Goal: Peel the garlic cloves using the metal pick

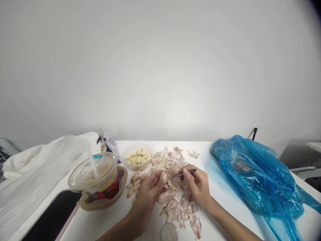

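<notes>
Papery garlic skins [173, 206] lie between the left hand [149, 190], pinching a rounded clove [164, 178], and right hand [199, 185], gripping a slim tool [179, 174].

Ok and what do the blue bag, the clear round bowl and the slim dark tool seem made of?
Translucent blue bag: thin, glossy plastic, by its shiny creases. Clear round bowl: smooth plastic, probably, given its see-through wall; possibly glass. Slim dark tool: perhaps dull metal, being grey.
</notes>
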`<state>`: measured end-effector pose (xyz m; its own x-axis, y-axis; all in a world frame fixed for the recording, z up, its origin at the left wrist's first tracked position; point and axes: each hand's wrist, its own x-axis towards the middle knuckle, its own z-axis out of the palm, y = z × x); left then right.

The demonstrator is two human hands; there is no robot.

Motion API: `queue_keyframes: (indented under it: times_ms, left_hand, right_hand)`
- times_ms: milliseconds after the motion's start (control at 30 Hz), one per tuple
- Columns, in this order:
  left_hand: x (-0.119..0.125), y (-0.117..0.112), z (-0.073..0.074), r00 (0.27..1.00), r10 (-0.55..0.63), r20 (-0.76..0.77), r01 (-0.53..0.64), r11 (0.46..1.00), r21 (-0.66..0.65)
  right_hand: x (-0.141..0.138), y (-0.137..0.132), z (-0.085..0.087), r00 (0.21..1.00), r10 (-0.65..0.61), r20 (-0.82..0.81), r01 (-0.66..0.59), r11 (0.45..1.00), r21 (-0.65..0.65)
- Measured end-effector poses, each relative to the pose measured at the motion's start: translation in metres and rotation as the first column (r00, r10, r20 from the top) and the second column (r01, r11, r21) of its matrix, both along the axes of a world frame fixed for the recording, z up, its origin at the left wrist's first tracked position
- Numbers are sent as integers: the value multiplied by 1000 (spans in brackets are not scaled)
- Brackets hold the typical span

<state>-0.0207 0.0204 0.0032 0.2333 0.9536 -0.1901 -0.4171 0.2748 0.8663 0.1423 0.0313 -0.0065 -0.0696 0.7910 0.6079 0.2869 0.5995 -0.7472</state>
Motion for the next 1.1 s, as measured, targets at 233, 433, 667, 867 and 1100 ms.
queue_keyframes:
  times_ms: [233, 433, 667, 867, 1100]
  left_hand:
    - [1, 0, -7, 998, -39, 54, 40, 999, -22]
    - [2, -1, -4, 995, 4, 104, -3, 1000, -6]
    - [1, 1, -1, 991, 34, 129, -41, 998, 50]
    - [1, 6, 3, 992, 70, 108, -77, 995, 64]
    - [-1, 5, 4, 994, 78, 81, -80, 997, 20]
  right_hand:
    - [-2, -2, -4, 998, 21, 66, -27, 995, 98]
    - [2, -3, -4, 998, -23, 53, 13, 985, 172]
    - [3, -1, 1, 988, -2, 156, -37, 967, 251]
    - [-2, 1, -2, 976, 5, 217, -69, 955, 289]
    - [-5, -1, -1, 976, 2, 220, -58, 967, 250]
